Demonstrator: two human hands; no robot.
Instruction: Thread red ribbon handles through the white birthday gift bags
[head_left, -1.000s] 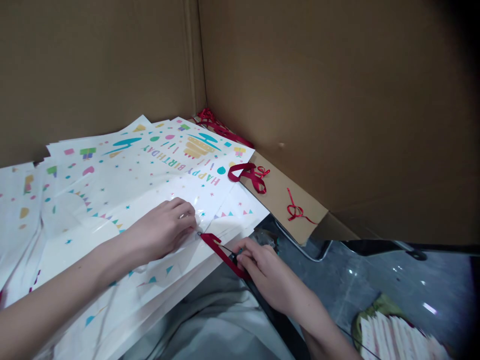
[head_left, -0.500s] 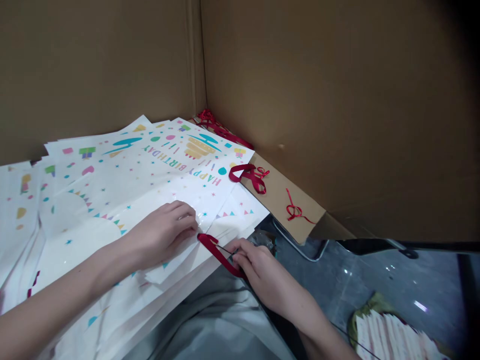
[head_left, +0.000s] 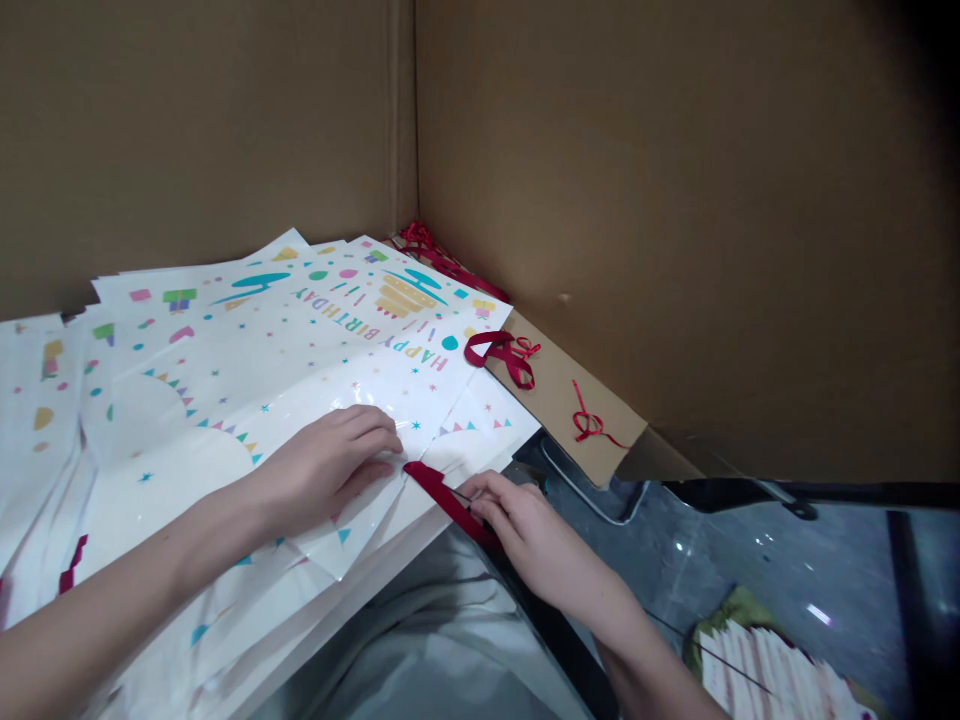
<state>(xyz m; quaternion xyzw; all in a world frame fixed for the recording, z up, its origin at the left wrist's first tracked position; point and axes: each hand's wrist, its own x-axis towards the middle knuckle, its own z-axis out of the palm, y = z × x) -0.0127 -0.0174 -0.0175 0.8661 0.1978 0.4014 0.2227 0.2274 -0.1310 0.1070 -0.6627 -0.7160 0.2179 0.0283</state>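
Note:
White sheets or flat bags printed with coloured stars, pennants and "HAPPY BIRTHDAY" lie in a stack point(head_left: 300, 340) before me. My left hand point(head_left: 349, 465) is on the top one, fingers curled and pinching it near its raised front edge. A dark red ribbon point(head_left: 442, 492) slants from beside those fingertips down to my right hand. In my right hand point(head_left: 517, 520), thumb and fingers close on a thin dark rod point(head_left: 461, 496) whose tip meets the ribbon. The rod's long shaft shows again past the forearm. Where the ribbon passes the sheet is partly hidden.
Tall cardboard walls point(head_left: 637, 200) meet in a corner behind the stack. On a cardboard strip point(head_left: 577, 380) lie a looped dark red ribbon point(head_left: 517, 360) and a small red bow point(head_left: 589, 420). Below right, a green sack point(head_left: 739, 605) holds a bundle of white folded pieces point(head_left: 772, 670).
My right hand has shifted slightly right and down with the rod, and the ribbon is drawn straighter. My left hand stays on the sheet, whose front edge is more raised. The view has shifted slightly.

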